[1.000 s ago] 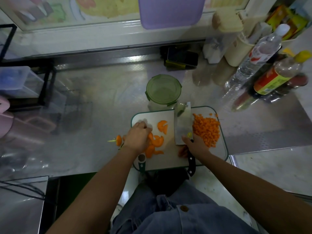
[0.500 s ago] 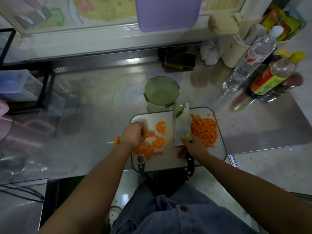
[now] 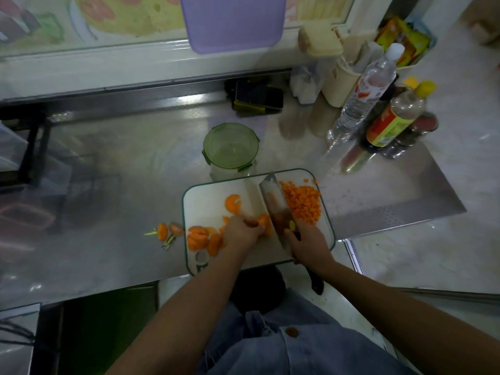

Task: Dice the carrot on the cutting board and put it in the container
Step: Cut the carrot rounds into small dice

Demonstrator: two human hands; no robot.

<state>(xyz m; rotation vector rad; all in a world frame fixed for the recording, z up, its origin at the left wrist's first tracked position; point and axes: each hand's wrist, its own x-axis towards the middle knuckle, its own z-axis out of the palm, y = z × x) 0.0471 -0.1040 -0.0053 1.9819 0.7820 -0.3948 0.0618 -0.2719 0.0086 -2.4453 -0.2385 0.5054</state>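
My left hand sat curled, fingertips pinching a small stack of carrot slices at centre of the cutting board. Cleaver stood just right of that stack, blade face nearly touching it; long axis ran from upper centre of the board down & right toward me. My right hand was wrapped shut round the cleaver handle, lower right of board, black handle end poking past the board's near edge. So the piece to cut lay betw. both hands: left hand on it, right hand just to its right w/ the blade. Next chop, I reckoned, needed the blade to come down left of where it stood, close to my left fingertips — risk there.

Rest of the carrot: more slices in a heap lower left of board, left of my wrist; one half-round slice apart, up-board. Diced pile on right side of board, behind the blade. Carrot tops lay off the board on the desk, to the left. Green-lidded container stood just beyond the board's far edge, lid on; nothing in it yet as far as I cd tell.
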